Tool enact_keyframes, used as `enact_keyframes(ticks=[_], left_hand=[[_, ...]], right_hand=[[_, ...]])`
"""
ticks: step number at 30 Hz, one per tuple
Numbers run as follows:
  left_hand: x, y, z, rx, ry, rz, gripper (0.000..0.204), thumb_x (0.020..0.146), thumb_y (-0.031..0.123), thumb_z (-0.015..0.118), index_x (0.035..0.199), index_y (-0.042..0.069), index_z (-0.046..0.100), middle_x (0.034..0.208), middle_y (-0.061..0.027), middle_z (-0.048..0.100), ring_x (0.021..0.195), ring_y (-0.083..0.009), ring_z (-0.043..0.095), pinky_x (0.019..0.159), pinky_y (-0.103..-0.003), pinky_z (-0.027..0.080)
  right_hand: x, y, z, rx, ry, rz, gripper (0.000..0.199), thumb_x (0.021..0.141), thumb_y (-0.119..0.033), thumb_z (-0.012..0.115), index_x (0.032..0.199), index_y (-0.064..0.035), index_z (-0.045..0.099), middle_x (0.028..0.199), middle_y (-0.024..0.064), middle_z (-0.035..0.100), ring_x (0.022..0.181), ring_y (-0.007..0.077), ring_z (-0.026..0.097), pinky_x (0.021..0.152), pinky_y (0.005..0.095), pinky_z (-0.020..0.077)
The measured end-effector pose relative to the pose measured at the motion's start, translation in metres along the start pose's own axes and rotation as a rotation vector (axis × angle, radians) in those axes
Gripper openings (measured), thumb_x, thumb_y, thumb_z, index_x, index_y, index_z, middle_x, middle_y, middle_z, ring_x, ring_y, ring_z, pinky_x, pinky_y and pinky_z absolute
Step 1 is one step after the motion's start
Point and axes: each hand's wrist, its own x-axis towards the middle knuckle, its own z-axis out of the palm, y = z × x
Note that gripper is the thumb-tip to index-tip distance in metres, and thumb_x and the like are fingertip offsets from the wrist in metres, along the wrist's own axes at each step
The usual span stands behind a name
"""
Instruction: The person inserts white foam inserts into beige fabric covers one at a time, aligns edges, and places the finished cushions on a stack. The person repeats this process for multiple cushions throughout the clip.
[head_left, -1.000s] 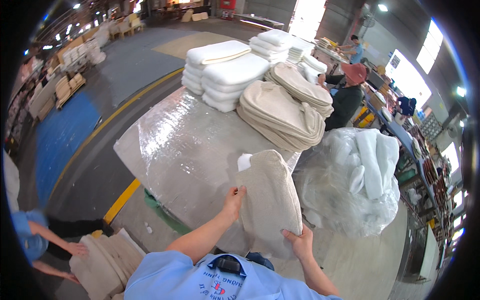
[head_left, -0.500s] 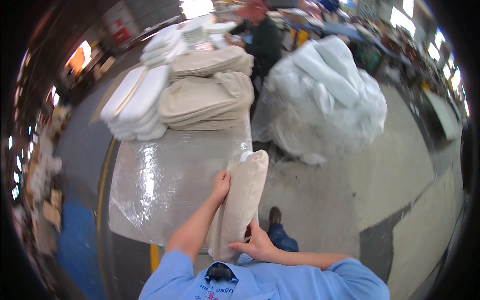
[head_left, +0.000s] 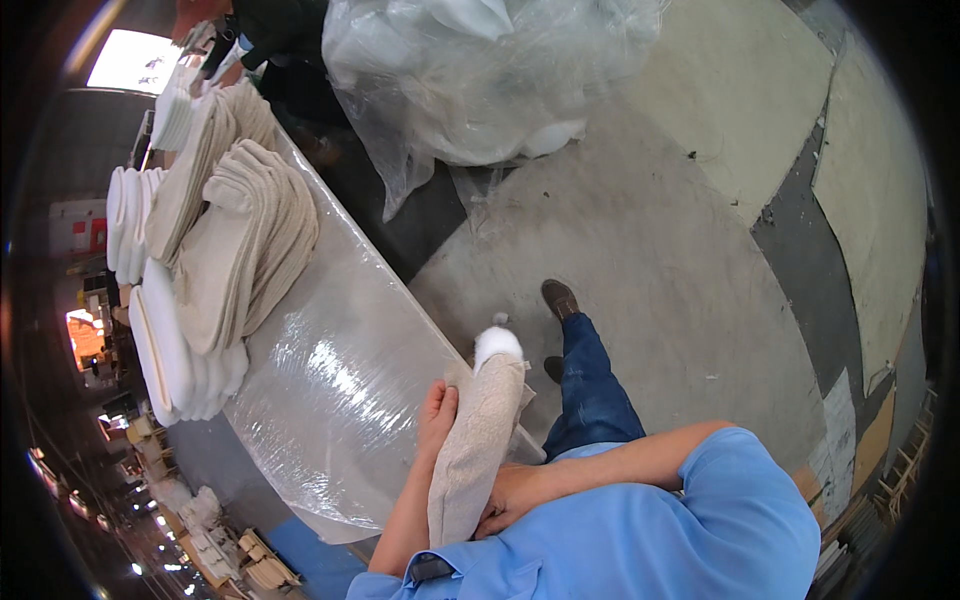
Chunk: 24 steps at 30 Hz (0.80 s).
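Note:
A beige fabric cushion [head_left: 473, 445] stands on its narrow side close to my body, with white padding [head_left: 497, 346] poking out of its far end. Along its left face is my left hand [head_left: 437, 415], fingers curled in and closed at its edge. My right hand [head_left: 508, 497] grips the near right side low down, its fingertips partly hidden by the cushion. Under and beside my left forearm lies the plastic-wrapped table top [head_left: 330, 400].
Stacked beige covers [head_left: 250, 240] and folded white pads [head_left: 180, 350] sit on the table's far left. A large clear plastic bag of white padding [head_left: 480, 90] stands on the floor ahead. Another person's dark sleeve [head_left: 270, 30] shows at the far left.
My view has swung to the right, so the table now slants at the left. The cushion has turned more on edge, and more white padding shows at its far end.

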Motion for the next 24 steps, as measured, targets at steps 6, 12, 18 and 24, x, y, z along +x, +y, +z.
enact_keyframes(ticks=[6, 12, 18, 24], left_hand=[[-0.008, 0.008, -0.006, 0.059, 0.087, 0.077, 0.012, 0.113, 0.016, 0.056, 0.108, 0.008, 0.063, 0.096, 0.0065, 0.059, 0.09, -0.0043, 0.05, 0.084, -0.022, 0.043], [-0.017, 0.013, 0.0, 0.045, 0.149, 0.072, 0.012, 0.113, 0.015, 0.054, 0.111, 0.007, 0.064, 0.102, 0.0053, 0.061, 0.095, -0.0057, 0.052, 0.088, -0.023, 0.044], [-0.01, 0.005, -0.002, 0.071, 0.152, 0.113, 0.014, 0.113, 0.015, 0.054, 0.116, 0.006, 0.065, 0.107, 0.0037, 0.064, 0.099, -0.0058, 0.054, 0.09, -0.023, 0.046], [-0.006, -0.001, -0.012, -0.118, 0.169, 0.044, 0.015, 0.114, 0.017, 0.054, 0.116, 0.006, 0.064, 0.105, 0.0036, 0.064, 0.098, -0.0055, 0.054, 0.089, -0.024, 0.046]], right_hand=[[-0.007, 0.015, -0.014, 0.249, 0.012, 0.04, 0.028, 0.095, -0.028, 0.077, 0.116, -0.01, 0.081, 0.111, 0.0132, 0.08, 0.1, 0.0283, 0.076, 0.088, 0.0377, 0.0573], [-0.058, 0.005, -0.103, 0.333, 0.18, 0.469, 0.022, 0.1, -0.022, 0.075, 0.11, -0.0023, 0.081, 0.101, 0.0071, 0.08, 0.09, 0.0133, 0.072, 0.084, 0.0318, 0.058], [-0.059, 0.01, -0.135, 0.744, 0.85, 0.218, 0.013, 0.105, -0.017, 0.072, 0.109, -0.0065, 0.067, 0.096, -0.0028, 0.067, 0.089, 0.0064, 0.062, 0.081, 0.0254, 0.0528], [-0.038, 0.036, -0.128, 0.686, 0.946, 0.122, 0.013, 0.108, -0.019, 0.066, 0.108, -0.0061, 0.067, 0.095, -0.0023, 0.066, 0.088, 0.007, 0.061, 0.08, 0.025, 0.0509]])
